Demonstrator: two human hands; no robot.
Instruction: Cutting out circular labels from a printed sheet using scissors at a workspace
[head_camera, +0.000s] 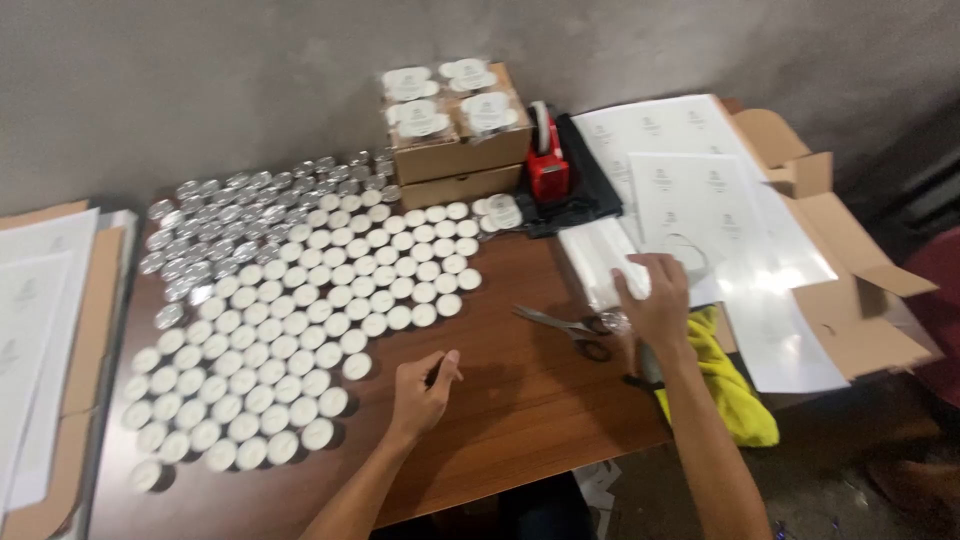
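1. Brown wooden table (520, 400) against a grey wall, seen from above and a little blurred
2. Covering the left half: rows of white tealights (300, 340), with empty metal cups (230, 215) packed behind them toward the wall
3. At the back: two stacked cardboard boxes (458, 160) topped with bagged candles, then a red tape dispenser (546, 160) just beside them to the right
4. Right side: white label sheets (700, 190) spread over an opened carton (850, 320); more sheets lying at the far left edge
5. Right hand (655, 295) palm down, fingers spread, pressing flat on the near edge of the label sheets; forearm running back toward the lower right over a yellow cloth (725, 385)
6. Scissors (570, 325) on bare wood, touching or just left of the right hand, long axis running left to right, blades pointing left, loops at the hand's side
7. Left hand (425, 390) resting on bare wood, fingers loosely curled with thumb and forefinger together; whether pinching something small, cannot tell
8. Nearest tealights just left of the left hand; scissors between the two hands, far closer to the right
9. Hands well apart, neither one clamped on anything plainly visible
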